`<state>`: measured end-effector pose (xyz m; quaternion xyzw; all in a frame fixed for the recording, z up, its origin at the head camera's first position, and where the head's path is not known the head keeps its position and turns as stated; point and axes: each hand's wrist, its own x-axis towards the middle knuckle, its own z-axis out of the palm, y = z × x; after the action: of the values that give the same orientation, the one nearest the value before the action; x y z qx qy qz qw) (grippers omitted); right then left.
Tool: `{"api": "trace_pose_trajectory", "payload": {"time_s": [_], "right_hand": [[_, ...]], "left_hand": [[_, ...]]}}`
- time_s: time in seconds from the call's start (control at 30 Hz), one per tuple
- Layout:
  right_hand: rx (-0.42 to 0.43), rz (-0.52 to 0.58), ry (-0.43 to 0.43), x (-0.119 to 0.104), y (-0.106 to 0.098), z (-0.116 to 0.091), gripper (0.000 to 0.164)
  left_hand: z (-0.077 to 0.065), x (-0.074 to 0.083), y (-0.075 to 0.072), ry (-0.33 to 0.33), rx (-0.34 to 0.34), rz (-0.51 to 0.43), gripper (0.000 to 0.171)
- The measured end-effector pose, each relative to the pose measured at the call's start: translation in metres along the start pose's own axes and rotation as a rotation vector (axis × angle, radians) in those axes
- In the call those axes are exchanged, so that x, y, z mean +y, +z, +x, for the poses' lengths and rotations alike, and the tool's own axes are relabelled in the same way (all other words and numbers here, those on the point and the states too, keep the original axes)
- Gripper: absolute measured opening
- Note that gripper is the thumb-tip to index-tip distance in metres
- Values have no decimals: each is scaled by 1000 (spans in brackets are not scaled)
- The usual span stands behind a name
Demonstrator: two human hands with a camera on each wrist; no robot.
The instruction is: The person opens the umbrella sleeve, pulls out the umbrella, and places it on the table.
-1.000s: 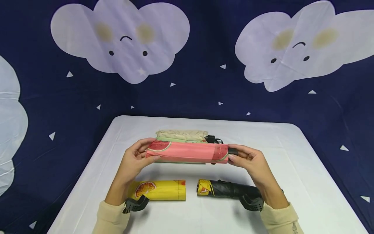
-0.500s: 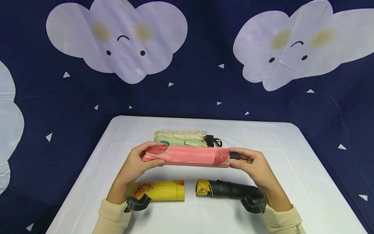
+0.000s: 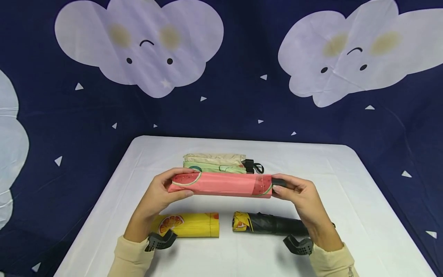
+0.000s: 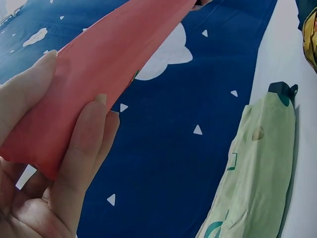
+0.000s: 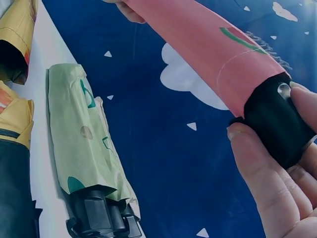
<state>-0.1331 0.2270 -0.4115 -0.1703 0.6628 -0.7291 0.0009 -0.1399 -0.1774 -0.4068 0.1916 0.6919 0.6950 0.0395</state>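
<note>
A folded pink umbrella [image 3: 225,184] in a watermelon-print sleeve is held level above the table by both hands. Its left end sits between the thumb and fingers of my left hand [image 3: 164,188]. At the other end, my right hand [image 3: 297,192] pinches the black handle [image 5: 277,119], which sticks out of the sleeve; a small silver button shows on it in the right wrist view. Behind the pink umbrella lie a light green umbrella [image 5: 74,134] and a cream umbrella [image 3: 214,158], side by side, their black handles to the right.
Nearer the front, a yellow umbrella [image 3: 194,225] with an orange-slice print lies at the left, partly behind the left wrist. A black umbrella [image 3: 273,224] with a yellow end lies at the right. Beneath them is a white table [image 3: 221,257]; a dark blue cloud-print cloth [image 3: 242,88] hangs beyond.
Both hands have brought the pink umbrella slightly down and nearer in the head view, uncovering more of the green umbrella. Over the last half second it has barely moved.
</note>
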Motion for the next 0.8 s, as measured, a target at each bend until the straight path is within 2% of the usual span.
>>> {"api": "trace_pose_trajectory", "payload": {"time_s": [0.37,0.53,0.8], "right_hand": [[18,109,-23,-2,-10,-3,31],[34,118,-17,-2,-16,-7,30],[46,150,-43,-2,-24,-11,29]], "left_hand": [[-6,2,-11,33,43,13,52],[-11,0,-19,63,40,8,50],[-18,-3,-28,78,71,18,51]]}}
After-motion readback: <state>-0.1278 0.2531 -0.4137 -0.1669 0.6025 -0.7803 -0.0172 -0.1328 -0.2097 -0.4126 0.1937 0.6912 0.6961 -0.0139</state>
